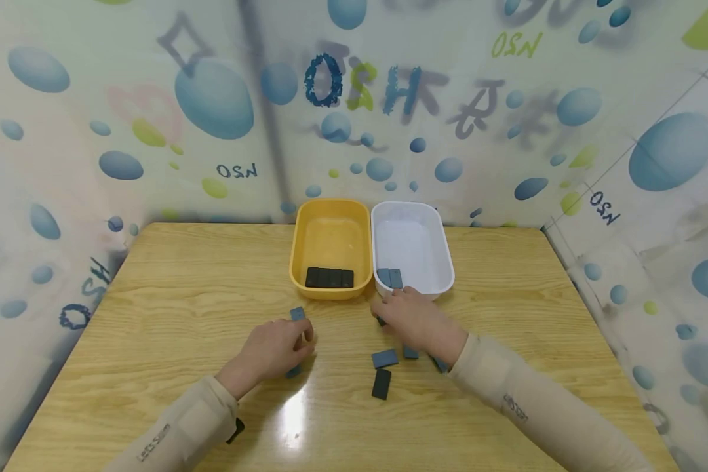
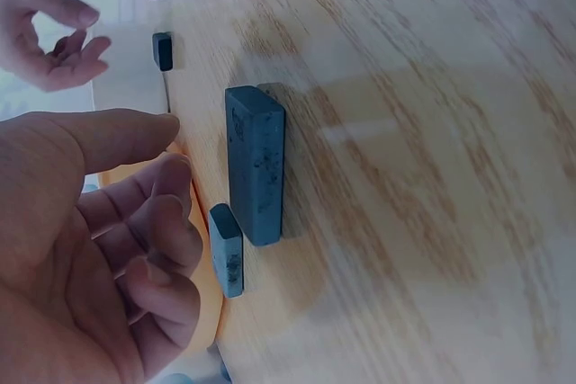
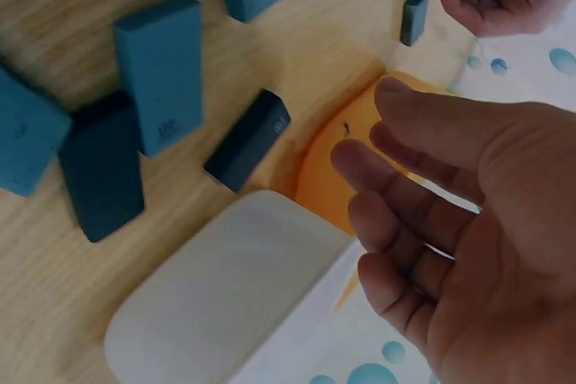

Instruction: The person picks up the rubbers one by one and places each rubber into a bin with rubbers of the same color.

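My left hand [image 1: 269, 347] hovers over the table with loosely bent fingers and nothing in them. Beneath it lies a partly covered blue-grey block [image 1: 294, 372]; another blue-grey block [image 1: 297, 313] lies just beyond. The left wrist view shows both blocks, the nearer [image 2: 256, 168] and the farther [image 2: 227, 254], apart from the fingers. My right hand [image 1: 415, 318] is above the near rim of the white bin [image 1: 415, 242], also holding nothing; thumb and fingers stand apart in the right wrist view. A black block [image 3: 247, 141] lies below it, mostly hidden in the head view.
A yellow bin [image 1: 333, 229], touching the white one, contains several black blocks [image 1: 329, 278]. Two blue-grey blocks [image 1: 389, 278] lie in the white bin. Between and under my arms are blue-grey blocks [image 1: 385, 358] and a black block [image 1: 381, 384]. Another black block [image 1: 235, 431] lies beside my left sleeve.
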Demonstrator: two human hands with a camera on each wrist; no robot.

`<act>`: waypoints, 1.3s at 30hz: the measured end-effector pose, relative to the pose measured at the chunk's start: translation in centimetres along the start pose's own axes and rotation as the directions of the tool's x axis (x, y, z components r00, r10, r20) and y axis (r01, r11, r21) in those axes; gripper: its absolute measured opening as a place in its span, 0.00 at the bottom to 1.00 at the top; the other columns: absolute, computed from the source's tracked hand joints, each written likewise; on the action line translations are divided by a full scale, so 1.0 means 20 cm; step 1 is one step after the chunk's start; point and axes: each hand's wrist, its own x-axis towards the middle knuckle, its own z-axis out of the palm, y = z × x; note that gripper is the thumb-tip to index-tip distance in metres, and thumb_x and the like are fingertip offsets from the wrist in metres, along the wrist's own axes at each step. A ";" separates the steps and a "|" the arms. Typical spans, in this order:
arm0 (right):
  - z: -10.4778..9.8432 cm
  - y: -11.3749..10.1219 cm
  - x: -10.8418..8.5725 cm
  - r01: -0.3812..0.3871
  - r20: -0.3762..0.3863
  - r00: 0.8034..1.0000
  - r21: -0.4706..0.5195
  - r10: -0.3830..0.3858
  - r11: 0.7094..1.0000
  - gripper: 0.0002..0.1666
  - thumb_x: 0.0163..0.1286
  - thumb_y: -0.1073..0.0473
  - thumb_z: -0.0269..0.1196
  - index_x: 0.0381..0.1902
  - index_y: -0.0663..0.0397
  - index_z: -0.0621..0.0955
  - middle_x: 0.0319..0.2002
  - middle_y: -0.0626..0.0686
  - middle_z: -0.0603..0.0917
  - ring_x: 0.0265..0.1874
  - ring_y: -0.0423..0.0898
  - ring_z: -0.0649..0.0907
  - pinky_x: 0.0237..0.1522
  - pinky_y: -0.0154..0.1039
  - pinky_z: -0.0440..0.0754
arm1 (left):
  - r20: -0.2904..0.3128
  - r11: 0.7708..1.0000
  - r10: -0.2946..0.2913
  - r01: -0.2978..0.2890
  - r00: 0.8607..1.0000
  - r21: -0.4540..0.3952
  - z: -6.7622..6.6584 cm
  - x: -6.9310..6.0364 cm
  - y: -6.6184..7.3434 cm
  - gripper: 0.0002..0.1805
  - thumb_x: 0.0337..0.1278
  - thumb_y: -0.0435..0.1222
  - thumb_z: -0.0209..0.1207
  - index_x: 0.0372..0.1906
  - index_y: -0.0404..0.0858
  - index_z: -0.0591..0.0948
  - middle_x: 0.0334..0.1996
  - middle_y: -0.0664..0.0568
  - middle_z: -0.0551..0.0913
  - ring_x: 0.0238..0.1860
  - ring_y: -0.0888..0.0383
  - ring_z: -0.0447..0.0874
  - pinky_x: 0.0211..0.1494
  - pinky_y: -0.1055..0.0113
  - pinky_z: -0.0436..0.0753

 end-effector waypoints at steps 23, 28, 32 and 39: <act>0.17 -0.07 -0.07 0.124 0.100 0.988 -0.063 -0.117 0.990 0.15 0.68 0.59 0.62 0.51 0.36 0.79 0.41 0.47 0.83 0.36 0.44 0.81 0.37 0.38 0.75 | 0.004 1.000 0.014 -0.014 1.000 0.000 0.01 0.00 0.01 0.06 0.58 0.43 0.65 0.37 0.48 0.81 0.21 0.64 0.77 0.22 0.66 0.71 0.26 0.66 0.71; 0.17 -0.07 -0.08 0.127 0.104 0.987 -0.064 -0.120 0.990 0.16 0.68 0.59 0.62 0.51 0.34 0.79 0.41 0.47 0.83 0.37 0.44 0.82 0.39 0.40 0.77 | -0.004 1.000 0.029 -0.029 1.000 0.010 0.01 0.00 0.01 0.06 0.58 0.43 0.64 0.36 0.48 0.80 0.20 0.64 0.76 0.21 0.66 0.70 0.26 0.67 0.71; 0.18 -0.07 -0.08 0.134 0.102 0.987 -0.079 -0.126 0.988 0.16 0.68 0.58 0.63 0.51 0.34 0.79 0.40 0.47 0.83 0.37 0.44 0.82 0.40 0.40 0.77 | -0.006 0.999 0.033 -0.033 0.999 0.021 0.01 0.00 0.01 0.06 0.58 0.43 0.65 0.36 0.48 0.80 0.20 0.64 0.76 0.21 0.66 0.70 0.25 0.67 0.70; 0.21 -0.07 -0.07 0.137 0.113 0.985 -0.078 -0.128 0.987 0.25 0.61 0.50 0.70 0.56 0.32 0.76 0.40 0.45 0.83 0.37 0.44 0.83 0.41 0.40 0.77 | -0.010 0.999 0.030 -0.030 0.999 0.013 0.02 0.00 0.01 0.06 0.58 0.43 0.64 0.36 0.48 0.80 0.20 0.64 0.75 0.20 0.66 0.69 0.25 0.68 0.70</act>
